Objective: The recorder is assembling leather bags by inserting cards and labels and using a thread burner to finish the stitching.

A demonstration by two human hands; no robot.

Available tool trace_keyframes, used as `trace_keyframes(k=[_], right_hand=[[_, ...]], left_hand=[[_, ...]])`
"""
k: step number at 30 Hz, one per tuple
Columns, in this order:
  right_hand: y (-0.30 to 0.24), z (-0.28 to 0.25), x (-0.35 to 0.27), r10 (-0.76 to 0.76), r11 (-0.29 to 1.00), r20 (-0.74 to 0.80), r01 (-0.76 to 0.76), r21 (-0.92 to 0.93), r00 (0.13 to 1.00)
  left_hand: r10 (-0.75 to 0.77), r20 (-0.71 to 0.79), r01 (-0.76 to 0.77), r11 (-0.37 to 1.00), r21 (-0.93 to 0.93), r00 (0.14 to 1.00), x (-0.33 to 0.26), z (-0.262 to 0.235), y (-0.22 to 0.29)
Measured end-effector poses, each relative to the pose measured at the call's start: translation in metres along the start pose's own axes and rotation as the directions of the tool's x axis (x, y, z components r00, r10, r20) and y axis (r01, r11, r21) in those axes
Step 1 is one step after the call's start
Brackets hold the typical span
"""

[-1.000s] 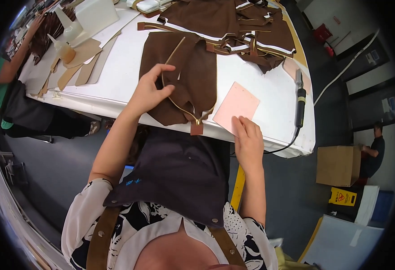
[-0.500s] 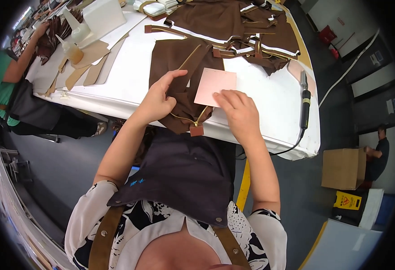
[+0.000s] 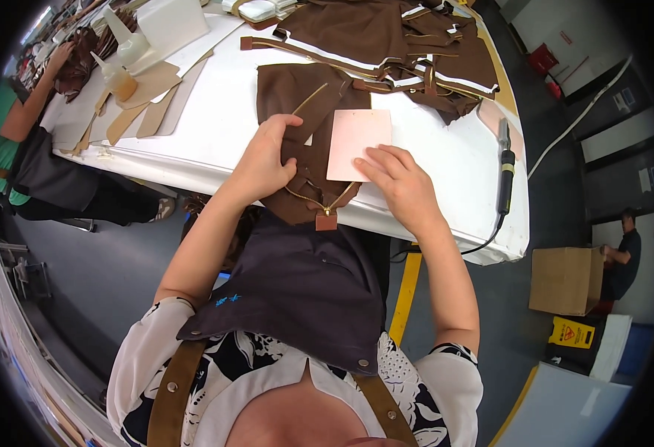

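A brown fabric piece (image 3: 286,89) with a gold zipper (image 3: 308,198) lies at the table's near edge. The zipper ends in a small brown tab (image 3: 326,222) over the front of my apron. My left hand (image 3: 262,165) rests on the left side of the fabric, thumb and index finger spread apart. Over the fabric's right side is a flat pale pink square card (image 3: 359,141). My right hand (image 3: 401,186) holds this card by its lower right corner, fingers at the edge. The card hides part of the fabric and zipper.
More brown zippered pieces with white edging (image 3: 342,37) lie at the back. A black-handled, corded tool (image 3: 505,179) sits at the right edge. Glue bottles (image 3: 122,83) and tan card pieces (image 3: 127,125) are on the left. A person in green (image 3: 25,112) works at far left.
The pink card has turned from a slant to nearly upright and shifted slightly right. My right hand has moved a little right and down with it. The left hand has barely moved.
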State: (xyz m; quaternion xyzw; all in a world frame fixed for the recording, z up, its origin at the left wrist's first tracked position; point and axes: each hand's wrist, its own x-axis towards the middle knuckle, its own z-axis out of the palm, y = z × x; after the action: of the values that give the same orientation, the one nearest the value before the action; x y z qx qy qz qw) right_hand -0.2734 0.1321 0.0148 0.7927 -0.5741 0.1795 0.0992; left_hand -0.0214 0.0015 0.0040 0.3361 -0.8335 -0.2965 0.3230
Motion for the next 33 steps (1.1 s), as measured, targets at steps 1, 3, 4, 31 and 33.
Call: trace_keyframes(k=[1,3,4,31,33], right_hand=[[0.0,0.001,0.005,-0.011,1.0,-0.012,0.011,-0.002,1.0],[0.0,0.004,0.009,-0.023,1.0,-0.027,0.022,-0.005,0.999],[0.001,0.008,0.01,-0.034,0.999,-0.028,0.034,0.008,0.999],[0.006,0.025,0.038,-0.229,0.937,-0.039,0.231,0.263,0.973],[0.007,0.027,0.044,-0.237,0.927,-0.047,0.24,0.288,0.97]], left_hand=[[-0.046,0.013,0.047,0.994,-0.099,0.999,0.0,-0.001,0.001],[-0.1,-0.029,0.094,0.98,-0.175,0.995,0.002,-0.001,-0.004],[-0.158,-0.067,0.136,0.958,-0.251,0.985,0.003,-0.002,-0.007],[0.054,-0.059,-0.026,0.913,0.408,0.997,0.006,-0.019,-0.026],[0.04,-0.029,-0.024,0.899,0.438,0.999,0.007,-0.02,-0.031]])
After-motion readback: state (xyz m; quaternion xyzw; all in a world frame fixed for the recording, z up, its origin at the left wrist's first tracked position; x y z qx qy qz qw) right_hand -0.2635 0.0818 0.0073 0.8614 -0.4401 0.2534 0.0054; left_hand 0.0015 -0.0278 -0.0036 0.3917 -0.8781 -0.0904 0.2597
